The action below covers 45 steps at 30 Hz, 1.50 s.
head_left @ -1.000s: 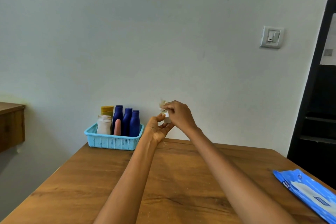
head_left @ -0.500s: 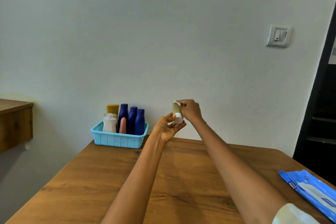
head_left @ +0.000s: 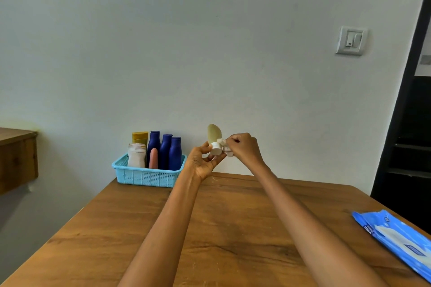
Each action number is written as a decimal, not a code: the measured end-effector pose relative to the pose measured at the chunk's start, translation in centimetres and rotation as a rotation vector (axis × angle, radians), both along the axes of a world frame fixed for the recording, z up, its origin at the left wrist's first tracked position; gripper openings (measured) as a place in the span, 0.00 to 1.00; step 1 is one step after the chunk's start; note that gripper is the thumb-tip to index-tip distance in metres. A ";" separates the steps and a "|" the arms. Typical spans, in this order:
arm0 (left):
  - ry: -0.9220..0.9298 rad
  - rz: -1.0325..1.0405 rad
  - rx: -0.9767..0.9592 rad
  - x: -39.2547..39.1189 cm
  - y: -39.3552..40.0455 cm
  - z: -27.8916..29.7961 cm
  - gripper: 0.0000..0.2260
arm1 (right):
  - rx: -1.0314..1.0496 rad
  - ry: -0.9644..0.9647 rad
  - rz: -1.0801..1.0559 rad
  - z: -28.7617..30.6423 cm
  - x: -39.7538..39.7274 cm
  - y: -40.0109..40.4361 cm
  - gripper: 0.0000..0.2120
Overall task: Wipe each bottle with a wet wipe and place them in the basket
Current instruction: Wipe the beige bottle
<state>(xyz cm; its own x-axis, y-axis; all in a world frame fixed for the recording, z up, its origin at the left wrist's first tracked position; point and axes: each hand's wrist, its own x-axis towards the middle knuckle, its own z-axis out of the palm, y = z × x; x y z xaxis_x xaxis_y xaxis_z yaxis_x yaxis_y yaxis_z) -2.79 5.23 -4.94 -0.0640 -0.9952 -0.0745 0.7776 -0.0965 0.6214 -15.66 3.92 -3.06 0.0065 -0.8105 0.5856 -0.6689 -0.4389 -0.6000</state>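
At far left on the brown wooden table (head_left: 233, 228), a light blue plastic basket (head_left: 147, 176) sits against the wall, holding upright bottles. Just right of it, raised above the table, the left hand (head_left: 203, 163) pinches a small pale green bottle (head_left: 214, 134) by its white cap, cap down, long axis nearly upright. The right hand (head_left: 245, 148) grips a crumpled white wet wipe (head_left: 225, 147) against the cap. Open tabletop lies beneath the forearms; a blue wipes packet (head_left: 396, 240) lies at the right edge.

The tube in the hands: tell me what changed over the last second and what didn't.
The right hand, which covered the top of the pale green tube with the wet wipe, has slid down to the white cap, baring the tube's body. The left hand keeps holding the tube at the cap end. The basket with its bottles and the wipes pack lie as before.
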 end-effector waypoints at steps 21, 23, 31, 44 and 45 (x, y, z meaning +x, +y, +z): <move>-0.127 -0.044 -0.010 -1.2 0.0 0.2 0.19 | -0.229 0.066 -0.028 -0.5 -0.1 -1.0 0.12; -0.128 -0.023 0.010 -1.2 -0.1 0.0 0.19 | -0.228 0.071 0.021 -1.4 0.1 -0.4 0.11; -0.130 -0.030 0.062 -1.4 0.3 0.0 0.14 | -0.256 -0.130 -0.008 1.3 -0.1 -1.4 0.10; -0.095 -0.027 0.083 -1.3 0.4 -0.3 0.09 | -0.047 0.172 -0.040 0.1 0.7 -1.6 0.11; -0.090 -0.017 0.088 -1.3 0.4 -0.3 0.09 | -0.027 0.176 -0.032 0.2 0.5 -1.3 0.11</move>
